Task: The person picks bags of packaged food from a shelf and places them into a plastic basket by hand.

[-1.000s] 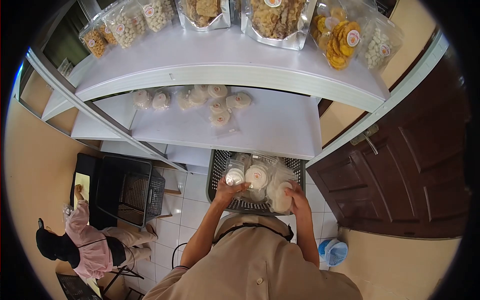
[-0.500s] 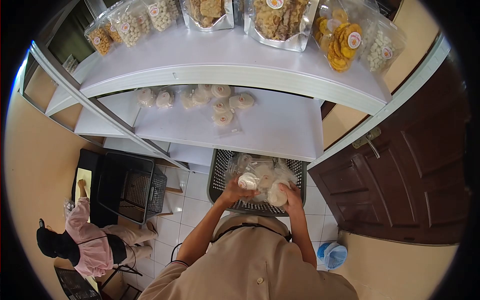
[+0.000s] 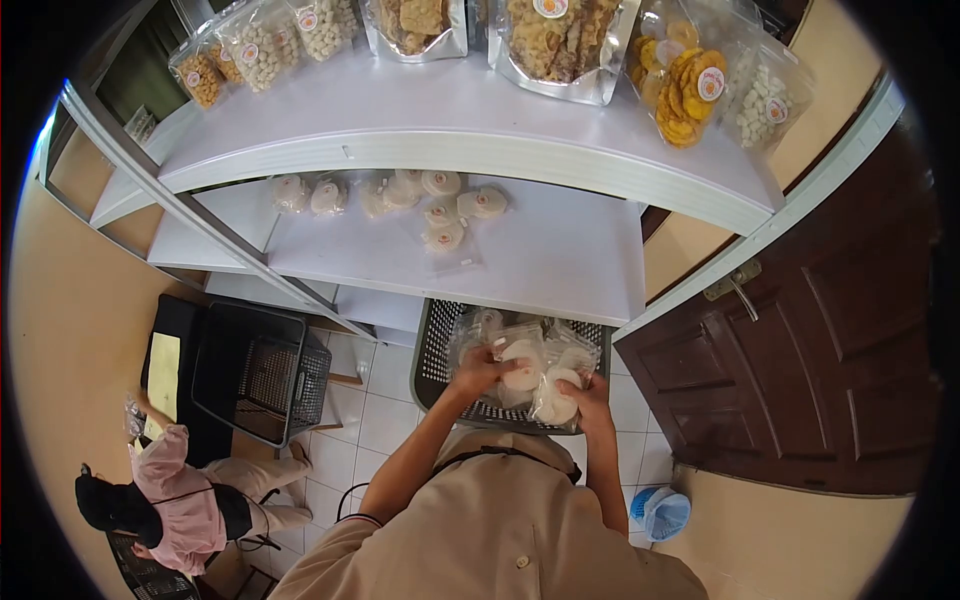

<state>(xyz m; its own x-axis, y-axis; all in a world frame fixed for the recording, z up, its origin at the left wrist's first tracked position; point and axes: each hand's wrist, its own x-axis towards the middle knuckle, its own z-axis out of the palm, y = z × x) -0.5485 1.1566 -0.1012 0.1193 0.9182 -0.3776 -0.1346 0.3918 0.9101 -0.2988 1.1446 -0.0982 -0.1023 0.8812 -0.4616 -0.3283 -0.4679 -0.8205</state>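
Note:
My left hand (image 3: 482, 372) is closed on the edge of a clear plastic bag of white round crackers (image 3: 521, 352). My right hand (image 3: 590, 399) grips a second clear bag of white round crackers (image 3: 553, 396), with the thumb on its front. Both bags are over the dark grey-green plastic basket (image 3: 428, 365), which holds more such bags. Their overlapping plastic hides most of the basket's inside. Above the basket, several similar bags (image 3: 441, 212) lie on the middle shelf (image 3: 560, 245).
Pouches of snacks (image 3: 565, 45) line the upper shelf (image 3: 450, 105). A brown door (image 3: 790, 370) stands at right, with a blue bin (image 3: 664, 513) near it. To the left, a person in pink (image 3: 180, 500) is beside a black table and a black basket (image 3: 250, 370).
The bag in my left hand has turned, and its crackers show more fully. My right hand has shifted slightly right and down with its bag. The other person's arm has moved down.

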